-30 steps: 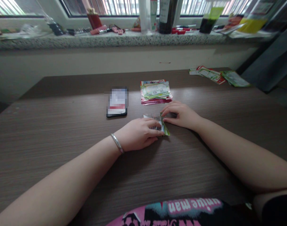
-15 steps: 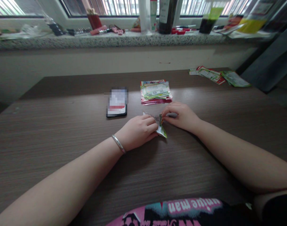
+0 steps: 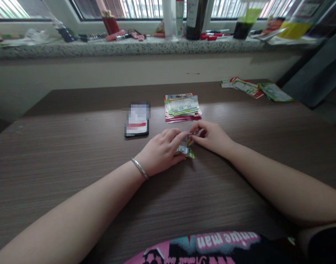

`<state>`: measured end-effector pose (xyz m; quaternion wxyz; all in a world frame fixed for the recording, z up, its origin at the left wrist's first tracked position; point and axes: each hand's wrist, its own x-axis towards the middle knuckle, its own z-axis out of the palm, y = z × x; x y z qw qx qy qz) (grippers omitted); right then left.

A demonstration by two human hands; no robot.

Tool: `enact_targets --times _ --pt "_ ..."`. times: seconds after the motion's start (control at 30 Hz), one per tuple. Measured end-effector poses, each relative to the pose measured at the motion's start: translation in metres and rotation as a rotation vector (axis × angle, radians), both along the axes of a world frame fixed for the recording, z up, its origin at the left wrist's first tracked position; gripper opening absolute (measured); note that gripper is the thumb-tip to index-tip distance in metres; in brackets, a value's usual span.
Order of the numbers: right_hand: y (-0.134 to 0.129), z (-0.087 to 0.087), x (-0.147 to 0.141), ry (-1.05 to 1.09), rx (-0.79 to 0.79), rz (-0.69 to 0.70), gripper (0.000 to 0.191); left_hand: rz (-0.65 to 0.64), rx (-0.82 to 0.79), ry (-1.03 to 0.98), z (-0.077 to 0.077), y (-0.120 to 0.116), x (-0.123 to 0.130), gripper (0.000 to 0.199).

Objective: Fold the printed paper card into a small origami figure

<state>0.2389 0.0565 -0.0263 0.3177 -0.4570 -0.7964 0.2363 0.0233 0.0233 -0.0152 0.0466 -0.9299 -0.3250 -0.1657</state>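
A small green and white packet (image 3: pixel 185 149) is between my hands above the brown table (image 3: pixel 74 146). My left hand (image 3: pixel 163 152) is closed on its left part, with fingers over the top and the thumb low along the near side. At the packet's upper right corner, my right hand (image 3: pixel 210 137) pinches the edge between thumb and fingertips. Much of the packet is hidden by my left fingers. Just beyond my hands lies a stack of similar flat packets (image 3: pixel 183 106), green on top and red below.
A phone (image 3: pixel 137 121) lies left of the stack. More green and red packets (image 3: pixel 247 88) are at the table's far right. Behind, a stone windowsill (image 3: pixel 145 47) holds a dark bottle (image 3: pixel 195 20), cups and pens.
My left fingers have lifted and shifted over the top of the packet, covering its upper left part. The packet looks more folded. My right hand has barely moved.
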Motion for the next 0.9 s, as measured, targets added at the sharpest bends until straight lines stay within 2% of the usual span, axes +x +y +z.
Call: enact_targets --times 0.13,0.23,0.57,0.9 --pt "-0.0009 -0.0005 -0.0015 0.062 -0.029 -0.007 0.009 0.03 -0.013 0.004 -0.0017 -0.0012 -0.0013 0.079" --pt "-0.0025 0.0008 -0.0029 0.099 -0.046 -0.021 0.011 0.09 -0.048 0.016 -0.0013 -0.0027 -0.0017 0.084" --pt "-0.0062 0.0026 -0.0056 0.228 -0.057 0.08 0.012 0.076 -0.065 -0.014 0.0009 -0.0015 0.0013 0.084" --pt "-0.0099 0.0044 -0.0071 0.249 -0.054 0.009 0.015 0.073 -0.095 -0.044 0.0051 -0.0009 0.002 0.073"
